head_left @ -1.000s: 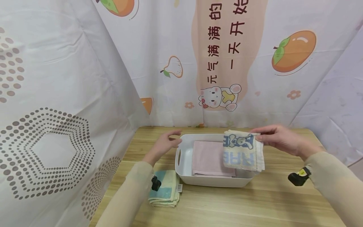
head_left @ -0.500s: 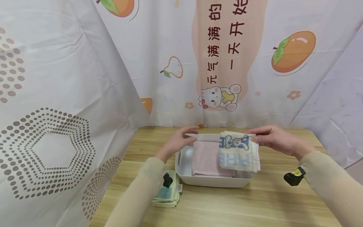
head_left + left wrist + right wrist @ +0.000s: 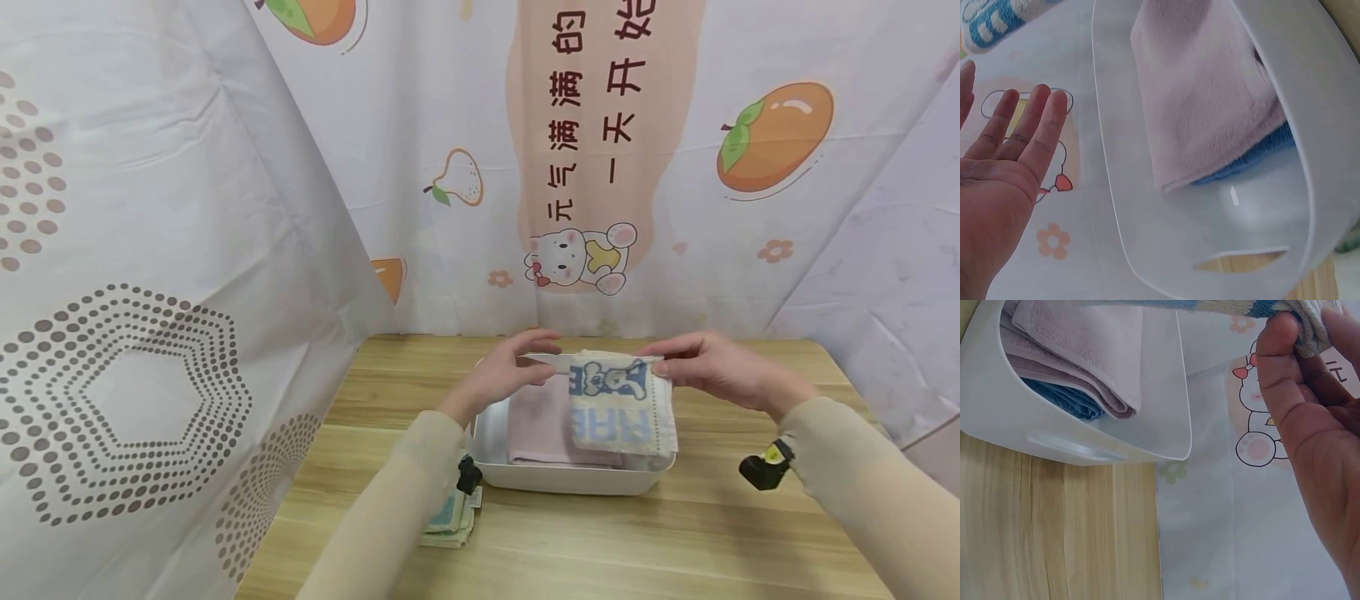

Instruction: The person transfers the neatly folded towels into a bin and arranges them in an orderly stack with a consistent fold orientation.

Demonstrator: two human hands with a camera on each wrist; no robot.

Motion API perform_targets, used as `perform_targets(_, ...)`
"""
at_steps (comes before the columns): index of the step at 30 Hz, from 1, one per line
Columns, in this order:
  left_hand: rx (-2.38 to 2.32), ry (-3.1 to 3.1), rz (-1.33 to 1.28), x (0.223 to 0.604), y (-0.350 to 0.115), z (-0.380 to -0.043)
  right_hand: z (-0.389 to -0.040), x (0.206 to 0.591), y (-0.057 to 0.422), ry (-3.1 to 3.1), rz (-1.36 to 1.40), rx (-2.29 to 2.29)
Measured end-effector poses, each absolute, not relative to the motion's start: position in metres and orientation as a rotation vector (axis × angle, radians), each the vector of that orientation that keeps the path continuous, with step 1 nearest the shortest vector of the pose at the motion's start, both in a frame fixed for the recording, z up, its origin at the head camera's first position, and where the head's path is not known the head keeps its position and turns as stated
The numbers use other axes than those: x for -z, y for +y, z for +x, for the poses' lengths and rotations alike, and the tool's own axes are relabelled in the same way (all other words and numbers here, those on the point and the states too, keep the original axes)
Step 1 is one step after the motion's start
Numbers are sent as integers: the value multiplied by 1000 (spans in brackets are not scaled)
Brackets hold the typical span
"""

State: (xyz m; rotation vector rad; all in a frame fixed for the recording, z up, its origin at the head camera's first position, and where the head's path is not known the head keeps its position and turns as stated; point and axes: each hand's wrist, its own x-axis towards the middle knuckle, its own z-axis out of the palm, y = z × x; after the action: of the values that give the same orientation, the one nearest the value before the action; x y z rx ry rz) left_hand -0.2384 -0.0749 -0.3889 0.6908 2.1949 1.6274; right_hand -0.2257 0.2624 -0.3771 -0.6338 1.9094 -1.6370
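My right hand (image 3: 712, 371) pinches the top corner of a folded terry towel (image 3: 618, 404), thumb (image 3: 1282, 369) on one side and fingers curled behind it, so the soft cloth hangs over the far right part of a white plastic bin (image 3: 570, 479). The towel is cream with a blue cartoon rabbit and big blue letters, and a stitched hem runs down its edge. My left hand (image 3: 510, 375) is beside the towel's other top corner; in the left wrist view its fingers (image 3: 1032, 125) are straight and close together, the palm bare, holding nothing. I cannot tell from the head view whether the fingertips touch the cloth. The bin is smooth and rounded, with a slot handle (image 3: 1241, 259) cut in its wall. Inside lies a folded pink towel (image 3: 1204, 106), fuzzy and thick, on top of a blue one (image 3: 1063, 400) that shows only at the fold. The bin stands on a pale wooden table (image 3: 675, 533) with lengthwise grain. Left of the bin, partly under my left sleeve, lies a folded green and yellow towel (image 3: 453, 521).
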Motion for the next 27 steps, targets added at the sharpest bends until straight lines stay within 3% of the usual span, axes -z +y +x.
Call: perform_targets(27, -1646, 2059, 757, 393, -60, -234, -226, 382, 241, 1872, -602, 1644)
